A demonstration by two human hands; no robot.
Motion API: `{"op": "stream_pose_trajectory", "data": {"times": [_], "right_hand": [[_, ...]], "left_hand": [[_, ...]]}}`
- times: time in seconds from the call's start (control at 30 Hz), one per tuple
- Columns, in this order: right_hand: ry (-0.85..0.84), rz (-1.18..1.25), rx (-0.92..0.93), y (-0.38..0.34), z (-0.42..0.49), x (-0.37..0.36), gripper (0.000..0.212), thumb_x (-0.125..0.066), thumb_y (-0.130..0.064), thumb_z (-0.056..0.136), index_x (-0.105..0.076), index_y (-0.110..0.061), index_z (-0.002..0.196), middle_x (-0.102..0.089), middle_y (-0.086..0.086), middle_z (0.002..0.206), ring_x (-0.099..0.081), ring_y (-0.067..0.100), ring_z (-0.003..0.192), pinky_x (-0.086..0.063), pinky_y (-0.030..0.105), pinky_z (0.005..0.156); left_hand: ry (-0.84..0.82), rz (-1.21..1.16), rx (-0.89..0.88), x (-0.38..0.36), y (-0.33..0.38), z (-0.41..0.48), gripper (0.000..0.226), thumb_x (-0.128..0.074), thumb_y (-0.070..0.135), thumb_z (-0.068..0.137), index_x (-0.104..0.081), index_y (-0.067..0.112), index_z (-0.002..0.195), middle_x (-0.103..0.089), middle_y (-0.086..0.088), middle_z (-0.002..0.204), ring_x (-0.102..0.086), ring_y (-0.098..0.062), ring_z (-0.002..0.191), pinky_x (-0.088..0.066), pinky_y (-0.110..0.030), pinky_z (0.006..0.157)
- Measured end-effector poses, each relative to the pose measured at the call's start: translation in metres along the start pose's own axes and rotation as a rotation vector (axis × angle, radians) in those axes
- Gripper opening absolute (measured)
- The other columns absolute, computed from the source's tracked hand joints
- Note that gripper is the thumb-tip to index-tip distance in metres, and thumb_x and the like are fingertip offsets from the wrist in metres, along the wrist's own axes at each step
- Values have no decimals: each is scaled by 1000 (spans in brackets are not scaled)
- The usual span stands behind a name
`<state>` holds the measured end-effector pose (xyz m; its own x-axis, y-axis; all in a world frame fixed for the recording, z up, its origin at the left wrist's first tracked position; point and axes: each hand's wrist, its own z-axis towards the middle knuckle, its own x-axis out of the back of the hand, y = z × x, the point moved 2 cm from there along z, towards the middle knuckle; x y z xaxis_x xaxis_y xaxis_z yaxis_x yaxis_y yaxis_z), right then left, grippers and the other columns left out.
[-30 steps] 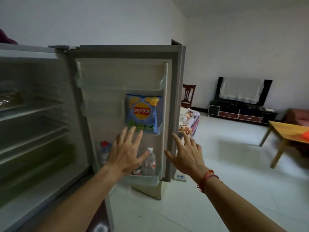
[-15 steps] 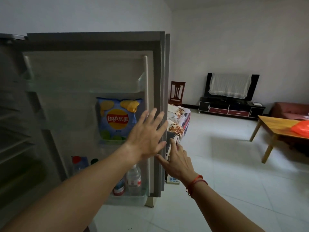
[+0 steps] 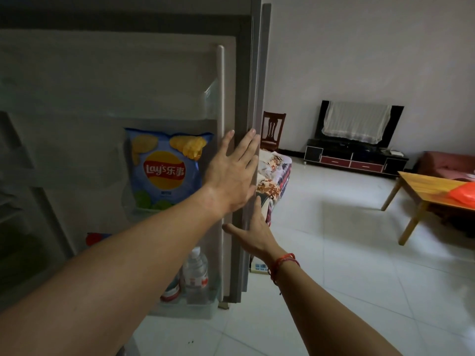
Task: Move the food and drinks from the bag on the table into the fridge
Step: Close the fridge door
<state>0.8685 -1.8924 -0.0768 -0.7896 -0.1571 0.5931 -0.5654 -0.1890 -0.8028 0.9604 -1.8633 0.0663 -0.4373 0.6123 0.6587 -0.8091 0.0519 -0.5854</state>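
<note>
Since the earlier frame, the left hand [image 3: 231,176] has been carried up and right onto the free edge of the tall grey fridge door [image 3: 244,86], and the right hand [image 3: 253,232] has been brought against the same edge lower down. The left hand is laid flat with its fingers straight, gripping nothing. The right hand's thumb is spread onto the inner rim and one straight finger shows along the outer side. Its other fingers are hidden, so whether the edge is clasped cannot be told.

The blue foil crisp bag [image 3: 164,170] is stood in the middle door shelf. The clear plastic water bottle [image 3: 195,271] is stood in the clear bottom door shelf [image 3: 185,307]. The orange plastic bag [image 3: 462,194] is left on the pale wooden table [image 3: 424,183], well apart across the room.

If the door is swung shut hard, the crisp bag could be tipped out over its shallow rail, or the bottle rocked. Fingers left on the rim could be pinched against the cabinet. The bag on the table may not be emptied yet, so the door could be closed too soon.

Just beyond the door's edge a patterned folded quilt [image 3: 275,173] and a dark wooden chair [image 3: 273,129] are placed, so outward swing seems limited. The white tiled floor [image 3: 334,278] towards the table is left open for walking.
</note>
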Motion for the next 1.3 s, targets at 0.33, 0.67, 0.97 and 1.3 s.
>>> {"op": "stream_pose_trajectory", "data": {"times": [0.33,0.67,0.97,1.3], "right_hand": [[61,88,17,0,-15,-8,106,-64,-45,92,15,-25,160,-10,14,168,-25,34,151,-29,48,119],[62,-27,95,-1,-91,-14,102,-67,-35,91,6,-22,161,-13,9,168,-22,28,152,-28,45,122],[74,-61,175,-22,-177,-35,101,-68,-41,90,4,-29,160,-24,12,158,-38,27,140,-37,39,115],[46,-38,406,-51,-257,-88,93,-67,-42,92,-5,-29,159,-36,4,150,-43,10,130,-40,22,110]], "left_hand": [[3,-46,-24,9,-1,-18,58,-37,46,97,-39,14,146,2,-16,164,13,-30,150,-2,-60,117],[128,-132,-31,44,-4,-81,52,-45,43,94,-51,13,136,-13,-16,163,-1,-31,151,-14,-63,115],[164,-204,-11,78,-19,-172,57,-46,44,92,-46,14,141,-9,-14,164,-1,-29,152,-22,-58,115],[231,-290,97,111,-49,-286,74,-49,43,93,-26,8,154,-13,-8,164,-8,-25,152,-30,-47,115]]}}
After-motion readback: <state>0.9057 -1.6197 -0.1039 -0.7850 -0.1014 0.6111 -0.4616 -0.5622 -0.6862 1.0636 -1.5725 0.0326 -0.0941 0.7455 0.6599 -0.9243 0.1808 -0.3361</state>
